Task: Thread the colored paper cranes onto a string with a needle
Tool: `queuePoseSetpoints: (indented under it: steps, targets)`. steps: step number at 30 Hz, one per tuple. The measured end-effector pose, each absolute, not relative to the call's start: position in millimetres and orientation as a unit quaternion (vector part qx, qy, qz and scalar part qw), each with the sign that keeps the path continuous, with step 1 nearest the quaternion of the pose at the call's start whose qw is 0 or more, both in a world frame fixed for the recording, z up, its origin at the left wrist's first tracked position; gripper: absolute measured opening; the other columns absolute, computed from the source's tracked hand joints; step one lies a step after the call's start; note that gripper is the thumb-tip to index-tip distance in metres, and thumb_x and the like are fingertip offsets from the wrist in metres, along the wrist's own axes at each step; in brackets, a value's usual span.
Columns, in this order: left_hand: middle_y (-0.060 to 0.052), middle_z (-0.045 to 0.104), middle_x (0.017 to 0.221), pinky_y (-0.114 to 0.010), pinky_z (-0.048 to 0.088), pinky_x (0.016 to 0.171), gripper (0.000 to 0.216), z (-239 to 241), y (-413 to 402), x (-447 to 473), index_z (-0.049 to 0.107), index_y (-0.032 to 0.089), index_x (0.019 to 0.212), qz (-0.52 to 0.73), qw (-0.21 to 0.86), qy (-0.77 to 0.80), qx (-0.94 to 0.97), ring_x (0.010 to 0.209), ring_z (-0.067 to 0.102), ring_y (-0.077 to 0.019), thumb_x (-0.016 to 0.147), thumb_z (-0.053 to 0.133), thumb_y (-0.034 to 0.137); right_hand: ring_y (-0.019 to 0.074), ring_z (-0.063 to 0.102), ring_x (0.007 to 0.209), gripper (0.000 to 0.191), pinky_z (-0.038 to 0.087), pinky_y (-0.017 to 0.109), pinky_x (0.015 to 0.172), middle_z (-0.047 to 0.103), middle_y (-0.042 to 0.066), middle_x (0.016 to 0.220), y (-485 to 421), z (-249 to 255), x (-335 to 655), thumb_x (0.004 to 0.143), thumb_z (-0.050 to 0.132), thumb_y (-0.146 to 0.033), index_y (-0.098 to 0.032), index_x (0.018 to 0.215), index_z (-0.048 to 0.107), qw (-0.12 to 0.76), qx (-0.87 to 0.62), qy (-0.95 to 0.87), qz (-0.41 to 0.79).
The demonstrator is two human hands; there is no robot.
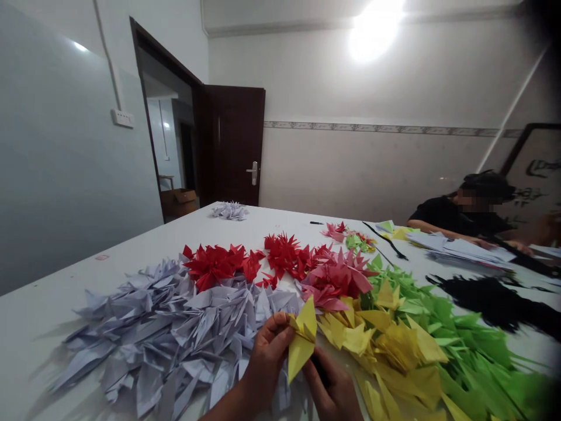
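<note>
Now, lilac origami cranes (175, 327) heap on the white table (26, 327); your left hand (267, 356) pinches a yellow origami crane (302, 342) at their edge; your right hand (332, 389), just beside it, closes on something dark (321, 371), too hidden to tell.

From my remote station, the folded yellow origami paper (302, 345) nearest me looks thin and matt, like the pale lilac paper cranes (153, 333) to the left. The long white tabletop (30, 327) appears smooth with a faint sheen; far left, the dark brown wooden door (236, 140) carries a shiny metal handle (252, 173).
</note>
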State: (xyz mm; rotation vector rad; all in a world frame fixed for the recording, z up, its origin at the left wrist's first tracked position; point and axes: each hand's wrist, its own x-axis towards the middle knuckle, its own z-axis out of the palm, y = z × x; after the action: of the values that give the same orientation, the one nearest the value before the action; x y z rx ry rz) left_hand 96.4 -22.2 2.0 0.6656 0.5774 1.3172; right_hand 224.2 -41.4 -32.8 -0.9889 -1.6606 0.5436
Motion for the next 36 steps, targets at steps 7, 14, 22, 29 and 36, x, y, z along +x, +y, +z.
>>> queuePoseSetpoints:
  steps: [7,14,22,29,36]
  targets:
    - [-0.001,0.062,0.073,-0.022,0.044,0.06,0.03,-2,-22,95,0.061,0.018,0.079,0.588,0.708,0.25,0.3,0.063,0.056,-0.0123,0.061,0.08,0.033,0.0222,0.069,0.073,0.025,0.055,0.026,0.065,0.073,0.01,0.086,-40,-37,222,0.084,0.055,-0.033,-0.016,0.096,0.069,0.553,-0.405,-0.691,0.228]
    - [-0.001,0.061,0.07,-0.021,0.044,0.06,0.037,0,-21,97,0.061,0.016,0.078,0.597,0.698,0.264,0.295,0.061,0.056,-0.0117,0.056,0.082,0.035,0.023,0.068,0.075,0.029,0.054,0.026,0.067,0.072,0.009,0.086,-41,-42,214,0.082,0.057,-0.041,-0.018,0.093,0.07,0.598,-0.422,-0.637,0.242]
    - [0.0,0.061,0.07,-0.021,0.043,0.057,0.041,4,-22,96,0.058,0.016,0.079,0.595,0.696,0.28,0.287,0.059,0.056,-0.0115,0.052,0.083,0.035,0.0213,0.068,0.076,0.027,0.054,0.024,0.068,0.073,0.008,0.087,-41,-41,215,0.082,0.056,-0.039,-0.018,0.095,0.069,0.592,-0.417,-0.645,0.242]
    - [0.0,0.062,0.071,-0.021,0.044,0.058,0.04,2,-22,96,0.059,0.017,0.079,0.594,0.701,0.271,0.286,0.06,0.056,-0.0114,0.053,0.083,0.035,0.0205,0.069,0.075,0.023,0.054,0.022,0.066,0.073,0.008,0.088,-39,-38,221,0.083,0.057,-0.03,-0.017,0.098,0.068,0.568,-0.395,-0.685,0.228]
    - [0.0,0.063,0.072,-0.022,0.045,0.059,0.041,0,-20,96,0.059,0.017,0.079,0.601,0.7,0.275,0.27,0.061,0.057,-0.0126,0.05,0.084,0.033,0.0196,0.069,0.071,0.025,0.055,0.022,0.064,0.073,0.007,0.082,-39,-35,220,0.083,0.056,-0.033,-0.017,0.096,0.069,0.558,-0.398,-0.69,0.232]
